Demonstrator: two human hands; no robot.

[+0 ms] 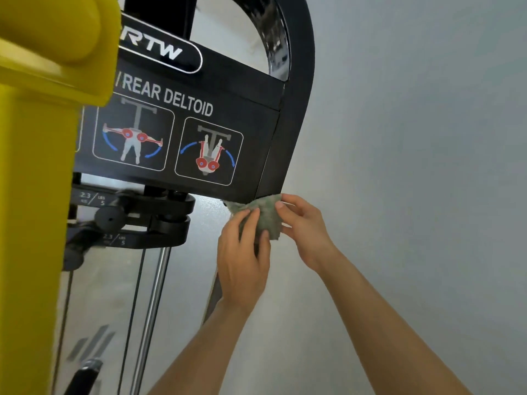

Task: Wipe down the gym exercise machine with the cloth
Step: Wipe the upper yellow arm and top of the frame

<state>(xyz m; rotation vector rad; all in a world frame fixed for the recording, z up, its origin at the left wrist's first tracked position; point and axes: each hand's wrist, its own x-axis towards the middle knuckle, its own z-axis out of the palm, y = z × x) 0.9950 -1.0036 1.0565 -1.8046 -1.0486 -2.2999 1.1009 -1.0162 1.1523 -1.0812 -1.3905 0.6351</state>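
Note:
A green cloth (266, 216) is bunched under the lower right corner of the black machine shroud (199, 126), which carries a "REAR DELTOID" label and two exercise diagrams. My left hand (242, 252) grips the cloth from below and the left, its fingers curled over the fabric. From the right side, my right hand (302, 223) pinches the cloth's upper right edge between thumb and fingers. The cloth touches the shroud's bottom corner.
A yellow machine arm (37, 138) fills the left side, close to the camera. Black weight add-on plates (137, 220) and a chrome guide rod (154, 303) sit under the shroud. A pale grey wall (413, 138) lies to the right.

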